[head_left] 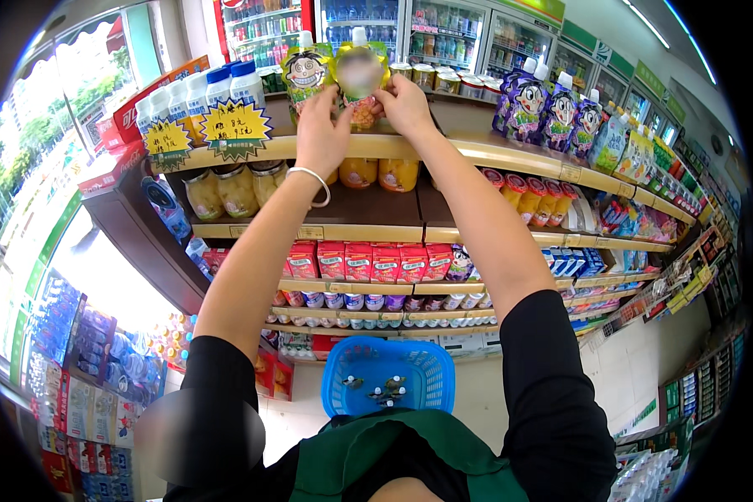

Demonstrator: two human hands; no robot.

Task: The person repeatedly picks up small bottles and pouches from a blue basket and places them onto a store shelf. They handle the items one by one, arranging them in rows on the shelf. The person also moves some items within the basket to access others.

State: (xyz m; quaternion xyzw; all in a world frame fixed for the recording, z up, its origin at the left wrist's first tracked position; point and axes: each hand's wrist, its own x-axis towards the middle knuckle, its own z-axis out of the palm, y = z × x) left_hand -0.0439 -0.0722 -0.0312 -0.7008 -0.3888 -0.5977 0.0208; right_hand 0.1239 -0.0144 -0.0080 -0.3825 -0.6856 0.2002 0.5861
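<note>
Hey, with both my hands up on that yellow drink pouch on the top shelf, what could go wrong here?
The left hand and right hand grip the yellow pouch beside a green pouch; a nudge might topple that one. Anything falling could miss the blue basket below and hit the floor. The jars underneath could also be struck.

Two hands are raised: the left hand [322,134] and the right hand [406,105]. Two green-and-yellow spouted drink pouches with white caps [308,71] stand on the top shelf, and four purple spouted pouches [527,105] further right. Four white plastic bottles with blue caps [201,92] stand to the left. One blue plastic basket [389,376] sits on the floor. Five red boxes [368,261] line a lower shelf.
</note>
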